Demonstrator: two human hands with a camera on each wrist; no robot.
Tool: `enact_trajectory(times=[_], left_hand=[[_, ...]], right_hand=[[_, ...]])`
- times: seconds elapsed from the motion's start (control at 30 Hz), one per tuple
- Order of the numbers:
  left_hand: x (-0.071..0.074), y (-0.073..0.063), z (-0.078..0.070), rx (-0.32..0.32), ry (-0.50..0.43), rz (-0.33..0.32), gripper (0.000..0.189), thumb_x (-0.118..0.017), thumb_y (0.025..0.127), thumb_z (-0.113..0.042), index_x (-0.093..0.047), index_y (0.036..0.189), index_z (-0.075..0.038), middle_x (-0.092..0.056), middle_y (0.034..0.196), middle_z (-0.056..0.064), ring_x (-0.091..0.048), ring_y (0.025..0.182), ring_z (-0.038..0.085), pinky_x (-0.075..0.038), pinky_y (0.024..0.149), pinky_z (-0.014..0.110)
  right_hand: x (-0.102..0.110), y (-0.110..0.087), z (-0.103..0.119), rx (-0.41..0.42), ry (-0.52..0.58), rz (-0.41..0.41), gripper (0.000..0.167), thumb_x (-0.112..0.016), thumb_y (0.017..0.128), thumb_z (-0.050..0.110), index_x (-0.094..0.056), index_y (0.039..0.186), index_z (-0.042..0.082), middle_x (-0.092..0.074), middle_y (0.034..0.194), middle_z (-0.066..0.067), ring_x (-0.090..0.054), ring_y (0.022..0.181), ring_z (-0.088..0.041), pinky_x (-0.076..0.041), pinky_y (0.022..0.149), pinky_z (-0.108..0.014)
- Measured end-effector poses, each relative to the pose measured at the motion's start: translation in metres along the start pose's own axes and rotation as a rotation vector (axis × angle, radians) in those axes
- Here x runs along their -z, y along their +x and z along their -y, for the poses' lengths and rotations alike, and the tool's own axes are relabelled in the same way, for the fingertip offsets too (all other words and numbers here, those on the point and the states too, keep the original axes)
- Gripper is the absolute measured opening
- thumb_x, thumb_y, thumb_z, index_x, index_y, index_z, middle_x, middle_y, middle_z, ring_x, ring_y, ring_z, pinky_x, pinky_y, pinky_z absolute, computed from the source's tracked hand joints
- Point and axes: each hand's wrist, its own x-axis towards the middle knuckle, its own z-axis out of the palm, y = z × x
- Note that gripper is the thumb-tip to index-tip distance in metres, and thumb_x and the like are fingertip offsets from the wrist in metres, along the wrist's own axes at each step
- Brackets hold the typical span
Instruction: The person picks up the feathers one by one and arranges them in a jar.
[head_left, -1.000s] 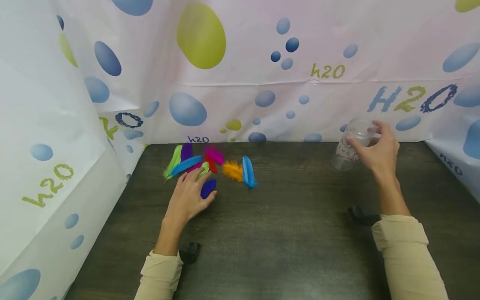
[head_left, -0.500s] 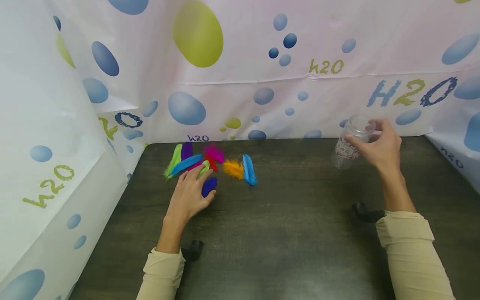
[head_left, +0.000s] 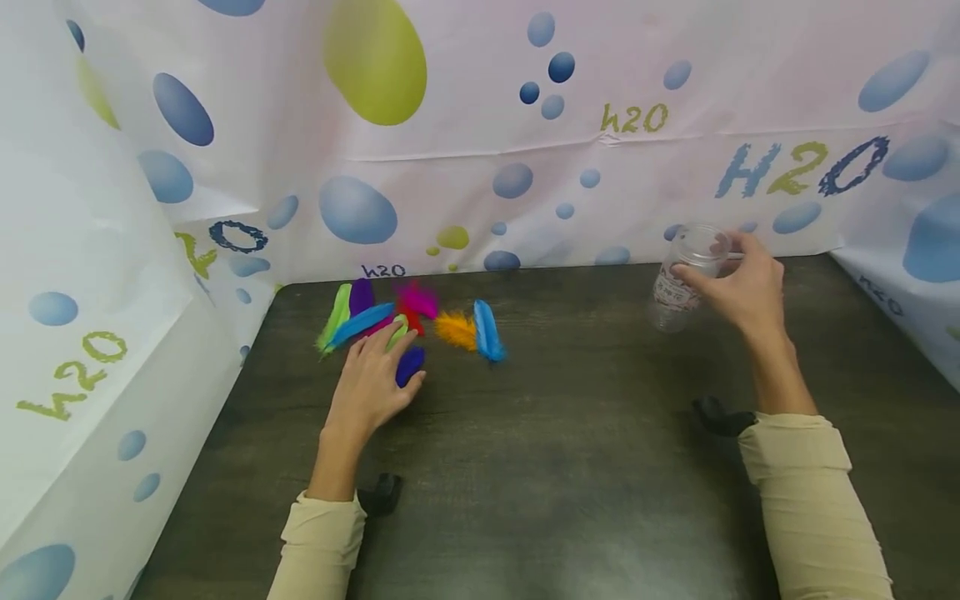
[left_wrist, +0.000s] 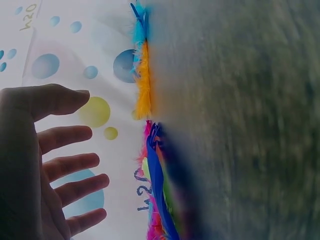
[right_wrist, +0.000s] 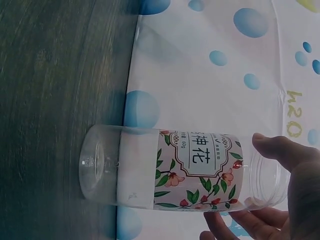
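Note:
Toward the back right of the table, a clear plastic jar (head_left: 677,292) stands upright with its mouth uncovered. Its label (right_wrist: 197,170) carries printed flowers and Chinese characters. My right hand (head_left: 742,287) holds the jar near its neck, thumb on one side and fingers on the other. At the back left, my left hand (head_left: 367,379) hovers over loose coloured feathers, its fingers spread and relaxed, as the left wrist view shows. A dark blue feather (head_left: 410,366) lies under its fingertips, beside a light green one (head_left: 397,331) partly hidden by them.
More feathers lie around: a blue one (head_left: 363,323), a purple one (head_left: 362,296), a pink one (head_left: 418,300), an orange one (head_left: 456,331) and a blue one (head_left: 488,332) farther right. A printed sheet (head_left: 465,192) rises behind the dark table (head_left: 540,467) and along its sides.
The head view has shifted slightly. Both hands, the jar and the feathers keep nearly the same places relative to each other.

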Motion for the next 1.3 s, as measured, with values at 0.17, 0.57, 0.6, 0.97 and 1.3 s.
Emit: enact_trajectory(times=[0.17, 0.57, 0.6, 0.97, 1.3], left_hand=[[0.000, -0.001, 0.001, 0.007, -0.016, 0.017, 0.062, -0.068, 0.095, -0.036, -0.056, 0.148, -0.006, -0.044, 0.159, 0.020, -0.043, 0.144, 0.042, -0.034, 0.115, 0.065], [0.001, 0.002, -0.003, 0.029, -0.036, 0.038, 0.063, -0.068, 0.095, -0.033, -0.054, 0.149, -0.006, -0.041, 0.161, 0.020, -0.042, 0.145, 0.043, -0.037, 0.112, 0.069], [0.001, 0.002, -0.004, 0.032, -0.038, 0.043, 0.063, -0.069, 0.095, -0.033, -0.053, 0.150, -0.006, -0.040, 0.161, 0.020, -0.042, 0.145, 0.043, -0.037, 0.112, 0.069], [0.001, 0.000, -0.003, 0.045, -0.037, 0.021, 0.061, -0.070, 0.095, -0.030, -0.055, 0.148, -0.005, -0.043, 0.159, 0.021, -0.043, 0.144, 0.042, -0.038, 0.113, 0.066], [0.003, 0.003, -0.002, 0.028, -0.039, -0.008, 0.059, -0.071, 0.095, -0.028, -0.056, 0.147, -0.004, -0.046, 0.156, 0.022, -0.045, 0.142, 0.043, -0.040, 0.112, 0.064]], right_hand=[[0.000, -0.004, 0.003, -0.013, -0.001, 0.036, 0.087, -0.075, 0.093, 0.047, -0.039, 0.154, -0.003, -0.049, 0.145, -0.033, -0.051, 0.130, -0.052, -0.047, 0.095, -0.069], [0.000, -0.019, 0.011, 0.039, -0.003, 0.037, 0.077, -0.076, 0.092, 0.046, -0.046, 0.144, -0.002, -0.056, 0.131, -0.034, -0.054, 0.120, -0.051, -0.048, 0.088, -0.067], [-0.001, -0.019, 0.011, 0.035, -0.006, 0.041, 0.076, -0.076, 0.092, 0.046, -0.046, 0.143, -0.002, -0.056, 0.131, -0.034, -0.053, 0.120, -0.051, -0.048, 0.088, -0.067], [-0.007, -0.029, 0.015, 0.098, 0.040, 0.075, 0.071, -0.081, 0.090, 0.037, -0.049, 0.140, -0.002, -0.055, 0.135, -0.031, -0.053, 0.125, -0.052, -0.048, 0.088, -0.069], [-0.019, -0.036, 0.021, 0.197, 0.125, 0.098, 0.070, -0.084, 0.088, 0.030, -0.049, 0.138, -0.005, -0.060, 0.130, -0.026, -0.056, 0.124, -0.052, -0.050, 0.086, -0.067]])
